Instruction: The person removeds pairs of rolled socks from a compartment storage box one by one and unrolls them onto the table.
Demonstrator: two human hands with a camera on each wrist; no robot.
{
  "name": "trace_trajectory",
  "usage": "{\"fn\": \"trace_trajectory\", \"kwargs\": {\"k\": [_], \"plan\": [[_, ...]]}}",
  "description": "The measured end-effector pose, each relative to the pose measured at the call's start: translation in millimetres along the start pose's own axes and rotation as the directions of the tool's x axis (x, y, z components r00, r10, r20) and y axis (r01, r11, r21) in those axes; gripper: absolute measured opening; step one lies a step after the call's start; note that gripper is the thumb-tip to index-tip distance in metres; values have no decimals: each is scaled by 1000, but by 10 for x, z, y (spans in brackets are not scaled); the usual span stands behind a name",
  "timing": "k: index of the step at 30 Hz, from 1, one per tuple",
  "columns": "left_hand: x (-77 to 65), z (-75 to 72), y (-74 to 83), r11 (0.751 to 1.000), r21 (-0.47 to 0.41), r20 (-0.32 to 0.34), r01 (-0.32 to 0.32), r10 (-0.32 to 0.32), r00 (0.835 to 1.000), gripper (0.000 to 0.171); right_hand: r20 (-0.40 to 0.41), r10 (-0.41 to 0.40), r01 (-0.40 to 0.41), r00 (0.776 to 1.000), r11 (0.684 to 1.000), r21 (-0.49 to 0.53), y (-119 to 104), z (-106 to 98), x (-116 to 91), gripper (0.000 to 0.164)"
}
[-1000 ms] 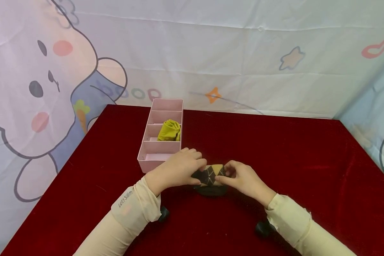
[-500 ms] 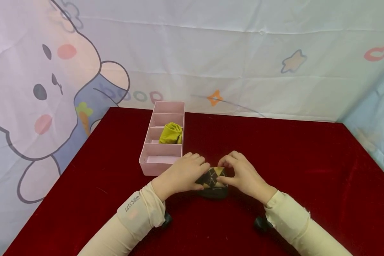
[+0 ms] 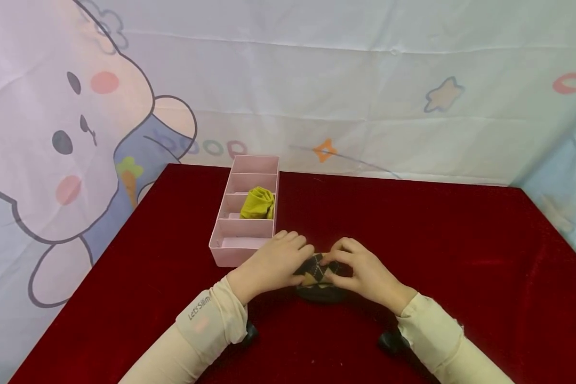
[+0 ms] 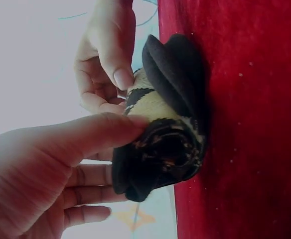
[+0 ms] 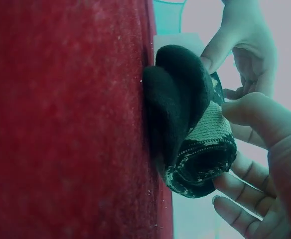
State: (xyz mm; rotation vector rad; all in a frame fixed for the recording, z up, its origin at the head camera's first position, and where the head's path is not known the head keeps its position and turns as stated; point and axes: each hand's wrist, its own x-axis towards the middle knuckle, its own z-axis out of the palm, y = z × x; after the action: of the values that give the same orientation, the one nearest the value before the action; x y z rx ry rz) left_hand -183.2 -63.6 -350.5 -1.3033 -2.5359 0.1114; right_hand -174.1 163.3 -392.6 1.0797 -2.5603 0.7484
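A rolled-up pair of argyle socks [image 3: 318, 270], dark with yellowish diamonds, sits on the red cloth between both hands. My left hand [image 3: 274, 262] holds its left end, with the thumb on the near side and fingers behind. At the other end, my right hand [image 3: 362, 271] pinches the roll between thumb and fingers. The left wrist view shows the coiled end of the sock roll [image 4: 168, 149] and a loose dark fold beside it. Another coiled end of the socks [image 5: 200, 162] shows in the right wrist view, with the dark flap against the cloth.
Just beyond my left hand stands a pink divided box [image 3: 240, 257]. A yellow-green rolled cloth [image 3: 257, 204] lies in one of its compartments. Red velvet [image 3: 437, 240] covers the table, and a printed curtain [image 3: 317, 80] hangs behind its far edge.
My right fingers lifted off the roll's right end, then came down further left on its top. The left hand keeps its hold. The whole view has shifted slightly.
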Motion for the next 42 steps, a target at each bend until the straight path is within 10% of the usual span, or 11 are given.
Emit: {"fn": "trace_trajectory", "kwargs": {"k": [7,16,42], "plan": [[40,71,30,995,62,-211,-73,84,974,30,-9,14,-14,1000,1000,-4,64,2,-2,38],[64,135,135,984,56,-263,-170,179,948,24,-14,47,-47,999,999,6,121,56,-27,41],[-88,407,324,972,-50,-193,-231,218,957,18,-226,-11,-28,974,985,-168,102,111,-56,36]]}}
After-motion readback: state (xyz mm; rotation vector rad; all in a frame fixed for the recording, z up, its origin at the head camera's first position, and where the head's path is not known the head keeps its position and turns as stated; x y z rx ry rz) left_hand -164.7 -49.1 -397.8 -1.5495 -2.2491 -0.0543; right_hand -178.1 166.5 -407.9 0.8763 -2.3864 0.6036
